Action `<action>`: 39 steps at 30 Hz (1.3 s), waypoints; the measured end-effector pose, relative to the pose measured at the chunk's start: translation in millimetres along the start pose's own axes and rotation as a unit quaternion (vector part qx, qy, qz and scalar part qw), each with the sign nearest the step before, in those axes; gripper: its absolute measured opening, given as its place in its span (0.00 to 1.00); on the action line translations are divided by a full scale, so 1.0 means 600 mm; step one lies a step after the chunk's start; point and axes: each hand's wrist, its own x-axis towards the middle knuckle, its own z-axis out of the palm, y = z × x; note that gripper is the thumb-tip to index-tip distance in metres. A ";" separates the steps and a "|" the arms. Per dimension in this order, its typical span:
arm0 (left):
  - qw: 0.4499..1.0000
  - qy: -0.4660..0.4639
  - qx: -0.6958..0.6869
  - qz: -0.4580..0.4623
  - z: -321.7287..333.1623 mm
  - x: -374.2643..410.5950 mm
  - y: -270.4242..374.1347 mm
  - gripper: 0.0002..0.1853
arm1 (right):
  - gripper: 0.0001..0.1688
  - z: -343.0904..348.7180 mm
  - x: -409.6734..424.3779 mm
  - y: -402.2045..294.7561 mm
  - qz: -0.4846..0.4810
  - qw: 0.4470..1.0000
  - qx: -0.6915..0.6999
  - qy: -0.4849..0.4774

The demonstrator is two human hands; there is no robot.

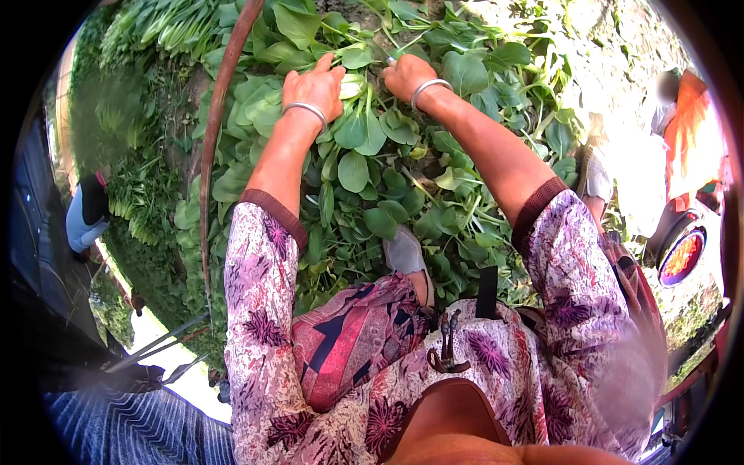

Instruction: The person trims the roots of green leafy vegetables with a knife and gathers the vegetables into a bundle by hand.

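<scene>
My left hand [317, 87] is closed around a leafy green plant with pale stalks [352, 86], which looks like bok choy. Its broad leaves [360, 131] hang toward me. Just to the right, my right hand [410, 78] is curled into a fist around a small tool [390, 60]. Only a bit of metal and a thin blade-like part show past the fingers, so the tool looks like a knife. Around both hands spreads a dense bed of leafy greens [354, 171]. Each wrist wears a metal bangle.
A curved brown pole [216, 122] crosses at my left, with thin rods [168, 343] below it. Bundled greens [174, 29] lie at upper left. My shoe [405, 251] is among the plants. Another person [87, 212] is far left; orange cloth [691, 139] shows at right.
</scene>
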 end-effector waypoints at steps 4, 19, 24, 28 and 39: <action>1.000 0.016 -0.005 0.025 0.014 -0.011 -0.011 0.20 | 0.17 -0.002 0.003 -0.012 0.004 0.998 -0.045 -0.048; 0.998 0.053 -0.020 -0.026 0.030 -0.053 -0.025 0.21 | 0.16 0.005 0.002 -0.053 -0.096 0.979 -0.164 -0.080; 0.971 0.207 -0.112 0.045 0.005 -0.045 0.006 0.27 | 0.18 0.040 0.044 0.095 -0.086 0.996 -0.029 -0.003; 0.952 0.269 -0.135 0.058 -0.021 -0.108 0.013 0.27 | 0.20 -0.026 -0.023 0.028 0.029 0.915 0.394 -0.083; 0.897 0.369 -0.229 0.077 -0.127 -0.103 0.033 0.21 | 0.10 -0.128 -0.088 -0.096 -0.046 0.865 0.499 0.009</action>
